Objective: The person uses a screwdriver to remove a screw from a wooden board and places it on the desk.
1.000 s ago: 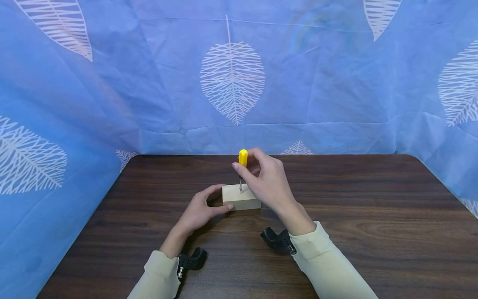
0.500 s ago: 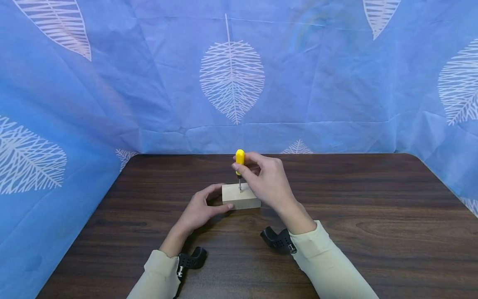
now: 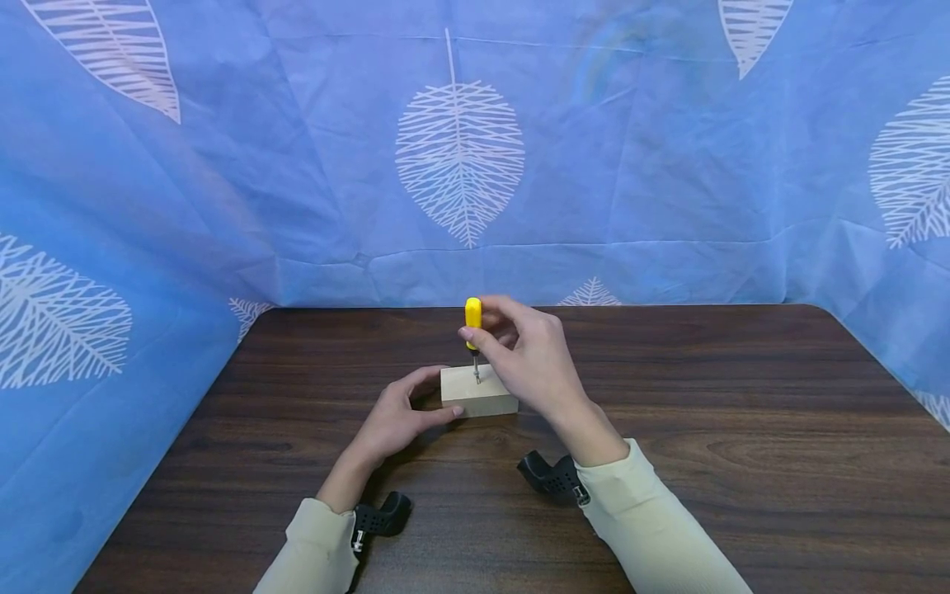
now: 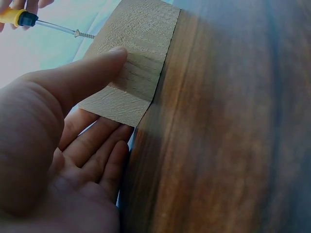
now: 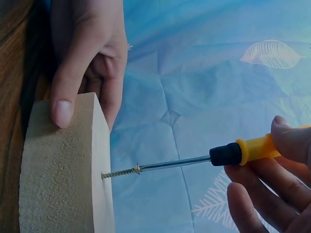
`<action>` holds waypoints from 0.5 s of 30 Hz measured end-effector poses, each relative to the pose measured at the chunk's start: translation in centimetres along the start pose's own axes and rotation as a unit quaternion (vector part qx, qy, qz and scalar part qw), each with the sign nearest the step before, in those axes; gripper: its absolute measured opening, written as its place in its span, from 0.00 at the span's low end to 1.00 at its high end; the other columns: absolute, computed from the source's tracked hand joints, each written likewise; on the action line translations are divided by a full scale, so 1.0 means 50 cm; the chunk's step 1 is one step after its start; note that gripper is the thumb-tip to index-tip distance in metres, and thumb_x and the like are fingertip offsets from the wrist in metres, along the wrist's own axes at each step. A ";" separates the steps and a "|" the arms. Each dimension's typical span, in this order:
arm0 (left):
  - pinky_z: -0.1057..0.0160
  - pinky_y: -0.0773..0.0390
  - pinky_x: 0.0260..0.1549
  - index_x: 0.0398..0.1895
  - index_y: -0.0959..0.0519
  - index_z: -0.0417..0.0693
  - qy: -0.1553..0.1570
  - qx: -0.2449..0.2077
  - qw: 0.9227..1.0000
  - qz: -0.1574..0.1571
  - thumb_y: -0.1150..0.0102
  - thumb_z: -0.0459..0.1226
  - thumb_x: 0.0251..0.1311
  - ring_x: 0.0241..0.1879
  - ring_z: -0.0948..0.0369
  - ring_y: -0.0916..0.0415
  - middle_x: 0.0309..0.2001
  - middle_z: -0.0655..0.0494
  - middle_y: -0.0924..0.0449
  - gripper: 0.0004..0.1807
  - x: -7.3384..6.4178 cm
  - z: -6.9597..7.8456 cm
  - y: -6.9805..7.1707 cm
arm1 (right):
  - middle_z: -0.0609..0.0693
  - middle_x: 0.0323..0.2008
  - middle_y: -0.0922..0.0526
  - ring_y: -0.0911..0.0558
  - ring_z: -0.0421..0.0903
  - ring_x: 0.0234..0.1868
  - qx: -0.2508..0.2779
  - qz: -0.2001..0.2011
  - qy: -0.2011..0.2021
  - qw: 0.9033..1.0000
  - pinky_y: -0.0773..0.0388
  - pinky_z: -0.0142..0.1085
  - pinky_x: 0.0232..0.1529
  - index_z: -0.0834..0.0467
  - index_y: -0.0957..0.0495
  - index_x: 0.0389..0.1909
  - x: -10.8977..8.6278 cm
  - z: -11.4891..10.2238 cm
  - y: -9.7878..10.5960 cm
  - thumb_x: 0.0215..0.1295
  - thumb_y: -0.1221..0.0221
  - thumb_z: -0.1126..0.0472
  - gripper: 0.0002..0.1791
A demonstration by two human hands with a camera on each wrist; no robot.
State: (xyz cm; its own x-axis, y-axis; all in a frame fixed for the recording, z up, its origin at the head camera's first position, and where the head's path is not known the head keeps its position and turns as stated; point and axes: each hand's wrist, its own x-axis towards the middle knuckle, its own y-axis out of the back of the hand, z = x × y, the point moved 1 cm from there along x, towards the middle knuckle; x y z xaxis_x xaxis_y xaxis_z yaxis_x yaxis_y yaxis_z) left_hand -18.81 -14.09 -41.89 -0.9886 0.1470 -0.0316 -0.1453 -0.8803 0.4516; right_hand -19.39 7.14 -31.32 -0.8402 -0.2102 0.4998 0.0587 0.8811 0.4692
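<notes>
Blue cloth (image 3: 319,165) printed with white leaves (image 3: 462,161) is hanging behind a dark wood-grain worktop (image 3: 705,388) and is wrapping round its left and right sides, making a curtained-off space that is looking more like a staged recording spot than a full workshop. Creases (image 3: 564,245) are running across the cloth, and the worktop is showing rounded far corners (image 3: 812,313). Black devices (image 3: 547,477) are jutting from both cuffs (image 3: 614,478), pointing to a filming setup, while a screwdriver (image 3: 473,315), a screw (image 5: 121,172) and a block (image 3: 482,405) are lending a workshop touch. Which kind of building is surrounding the space is staying hidden.
</notes>
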 end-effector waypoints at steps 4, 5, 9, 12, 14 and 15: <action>0.35 0.32 0.75 0.72 0.21 0.61 -0.001 -0.002 1.000 -0.001 0.22 0.46 0.63 0.75 0.47 0.27 0.72 0.55 0.20 0.34 0.000 0.001 0.000 | 0.50 0.43 0.07 0.10 0.43 0.40 0.010 0.002 -0.012 1.000 0.12 0.35 0.43 0.57 0.17 0.50 -0.001 0.000 0.002 0.68 0.26 0.59 0.14; 0.34 0.32 0.75 0.72 0.21 0.61 -0.001 -0.002 1.000 -0.001 0.22 0.46 0.63 0.75 0.47 0.27 0.72 0.55 0.20 0.33 0.000 0.001 0.000 | 0.51 0.43 0.07 0.09 0.43 0.40 0.010 0.002 -0.012 1.000 0.12 0.35 0.43 0.57 0.17 0.48 -0.001 0.000 0.002 0.68 0.26 0.59 0.13; 0.34 0.33 0.76 0.72 0.21 0.62 -0.003 -0.003 1.000 -0.001 0.22 0.45 0.63 0.76 0.47 0.28 0.72 0.55 0.20 0.33 0.000 0.003 0.000 | 0.52 0.42 0.06 0.09 0.44 0.38 0.008 -0.002 -0.013 1.000 0.12 0.34 0.42 0.58 0.17 0.47 -0.001 0.000 0.003 0.69 0.26 0.60 0.11; 0.34 0.34 0.76 0.72 0.21 0.62 -0.002 -0.003 1.000 0.001 0.21 0.45 0.63 0.77 0.47 0.29 0.72 0.55 0.20 0.33 0.000 0.003 -0.001 | 0.51 0.43 0.07 0.10 0.44 0.38 0.012 -0.004 -0.015 1.000 0.12 0.35 0.42 0.57 0.16 0.47 0.000 0.000 0.003 0.70 0.28 0.60 0.10; 0.34 0.33 0.76 0.72 0.21 0.61 -0.001 0.001 1.000 0.002 0.21 0.45 0.63 0.77 0.47 0.29 0.72 0.55 0.20 0.33 0.000 0.003 -0.002 | 0.51 0.44 0.08 0.10 0.43 0.39 0.013 -0.004 -0.015 1.000 0.12 0.35 0.44 0.57 0.16 0.49 0.000 0.001 0.001 0.72 0.29 0.59 0.10; 0.34 0.33 0.76 0.72 0.21 0.61 0.000 0.002 1.000 0.003 0.21 0.46 0.63 0.76 0.47 0.29 0.72 0.54 0.20 0.33 0.000 0.002 -0.002 | 0.51 0.44 0.08 0.11 0.43 0.40 0.014 -0.003 -0.015 1.000 0.12 0.36 0.45 0.57 0.16 0.50 0.000 0.002 0.000 0.72 0.30 0.59 0.10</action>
State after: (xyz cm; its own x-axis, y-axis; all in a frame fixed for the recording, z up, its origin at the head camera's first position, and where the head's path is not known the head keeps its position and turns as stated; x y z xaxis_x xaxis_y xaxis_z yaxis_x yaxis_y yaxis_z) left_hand -18.80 -13.95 -41.85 -0.9895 0.1421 -0.0280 -0.1391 -0.8789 0.4562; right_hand -19.44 7.20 -31.39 -0.8563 -0.2031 0.4749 0.0393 0.8911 0.4520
